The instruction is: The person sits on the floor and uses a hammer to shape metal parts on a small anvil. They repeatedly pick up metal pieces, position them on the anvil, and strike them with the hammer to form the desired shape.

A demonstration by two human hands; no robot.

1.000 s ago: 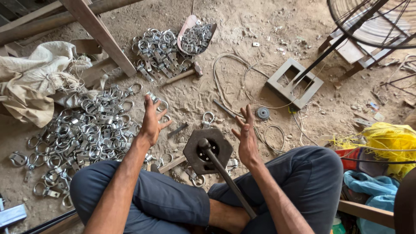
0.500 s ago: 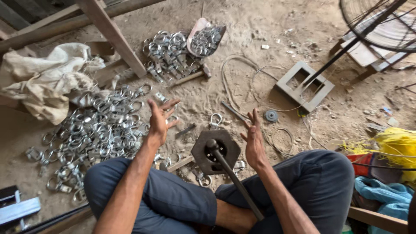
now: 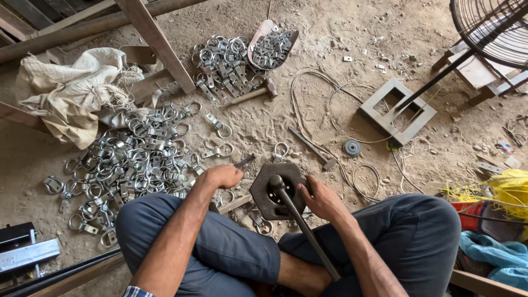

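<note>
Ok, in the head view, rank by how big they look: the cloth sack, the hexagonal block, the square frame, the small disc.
1. Cloth sack
2. Square frame
3. Hexagonal block, close to the frame and nearer the camera, so unsure
4. Small disc

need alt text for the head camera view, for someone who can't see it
A person sits cross-legged on a dusty floor, right hand resting on a dark hexagonal metal block with a long rod rising from it, left hand closed just beside it. A large pile of metal ring clips lies to their left, with a hammer and a fan beyond.
</note>
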